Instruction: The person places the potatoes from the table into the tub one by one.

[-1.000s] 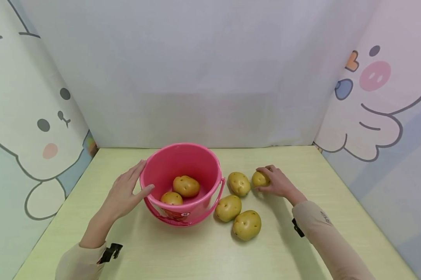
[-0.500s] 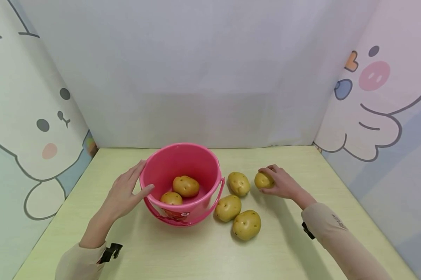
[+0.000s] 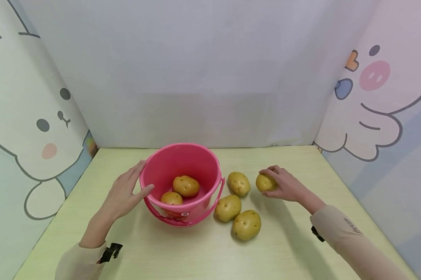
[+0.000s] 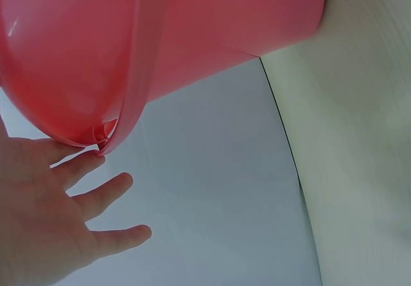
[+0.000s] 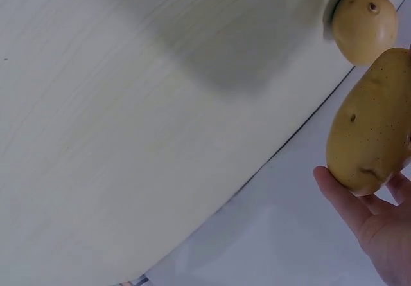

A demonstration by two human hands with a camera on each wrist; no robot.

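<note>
A pink bucket [image 3: 210, 202] stands left of the middle of the table, with one potato [image 3: 186, 186] and a second potato [image 3: 171, 198] inside. My left hand [image 3: 124, 194] rests on its left rim, thumb over the edge, and the left wrist view has the fingers spread and straight beside the handle hinge. To the right, my right hand [image 3: 284, 184] grips a potato [image 5: 369, 122] between fingers and thumb. In the right wrist view another potato [image 5: 365, 26] lies on the table beyond it. The palm side of the right hand is partly hidden behind the held potato.
Between bucket and right hand lie three loose potatoes: one at the back [image 3: 239, 183], a middle potato [image 3: 228, 208] and a front potato [image 3: 247, 225]. The pink handle [image 3: 210, 212] hangs down the bucket's front. A pale wall [image 3: 203, 116] closes off the table's back edge.
My right hand has shifted slightly right and towards me with the potato, widening its gap from the loose potato beside it. The left hand and bucket have stayed put.
</note>
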